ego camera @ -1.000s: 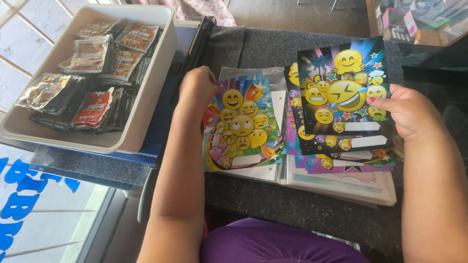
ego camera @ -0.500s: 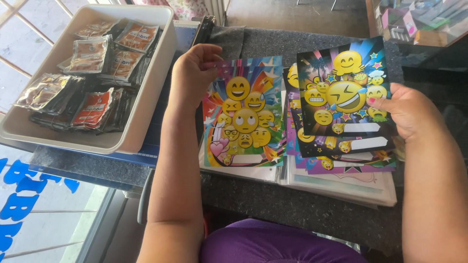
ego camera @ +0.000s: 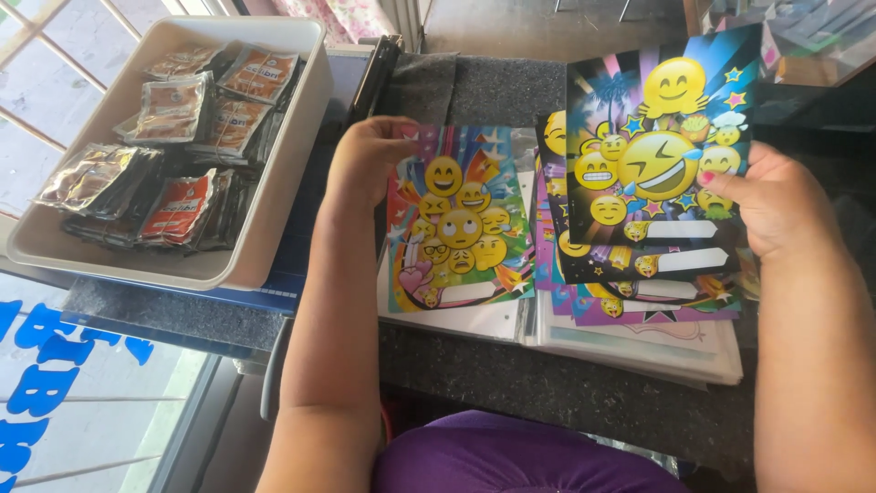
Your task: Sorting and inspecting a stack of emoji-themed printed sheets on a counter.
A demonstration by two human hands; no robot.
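My left hand [ego camera: 370, 155] grips the top left corner of a bright multicoloured notebook with yellow smiley faces [ego camera: 461, 224], which lies on the left pile. My right hand [ego camera: 776, 205] holds up a dark notebook with large yellow smiley faces [ego camera: 657, 155] by its right edge, tilted above the right pile of similar notebooks [ego camera: 639, 310]. Both piles rest on a dark speckled counter [ego camera: 547, 383].
A cream plastic tray [ego camera: 274, 210] holding several sealed foil sachets [ego camera: 173, 155] stands at the left on the counter's edge. A black stapler-like tool [ego camera: 372, 78] lies beyond my left hand. Window panes and blue lettering show below left.
My left hand has slid up from the lower middle of the left notebook to its top left corner. The right hand and its notebook have hardly moved.
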